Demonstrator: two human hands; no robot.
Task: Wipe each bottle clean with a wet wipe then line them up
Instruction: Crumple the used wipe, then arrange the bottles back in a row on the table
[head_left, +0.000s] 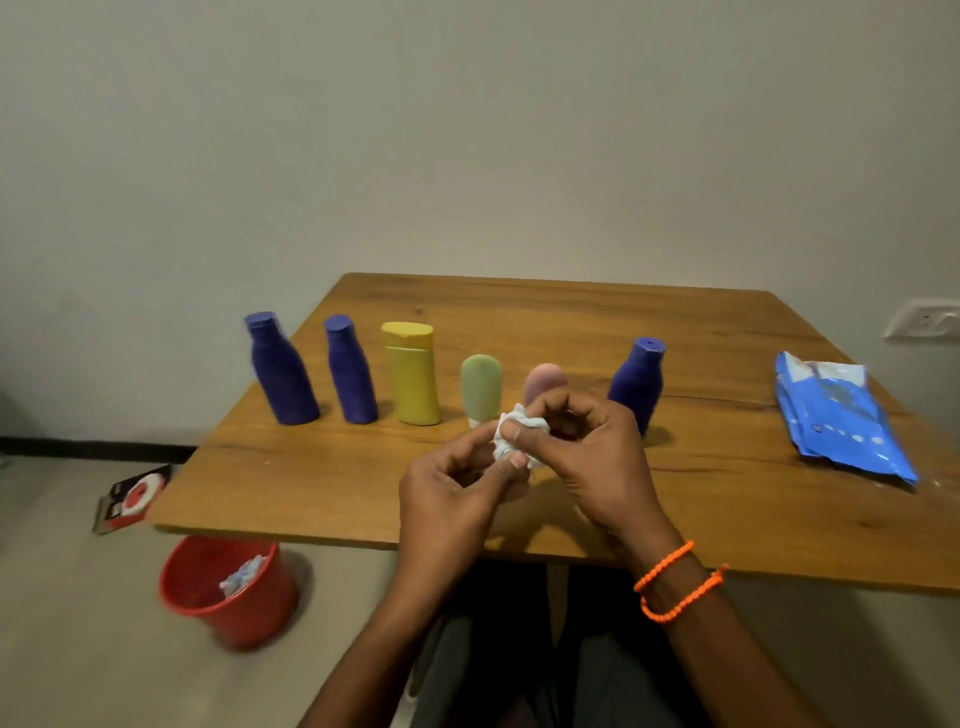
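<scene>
Both hands meet above the middle of the wooden table (571, 322), pinching one crumpled white wet wipe (511, 431). My left hand (452, 488) grips it from below, my right hand (587, 447) from the right. Behind them stand two tall blue bottles (283, 371) (350, 371), a yellow bottle (413, 374), a pale green bottle (480, 387) and a pink bottle (543, 382), roughly in a row. The pink one is partly hidden by my fingers. A short blue bottle (636, 382) stands apart, just right of my right hand.
A blue wet-wipe pack (836, 415) lies at the table's right side. On the floor to the left sits a red bucket (234, 592) holding used wipes, with a red-and-black packet (132, 496) beyond it. My knees are under the near table edge.
</scene>
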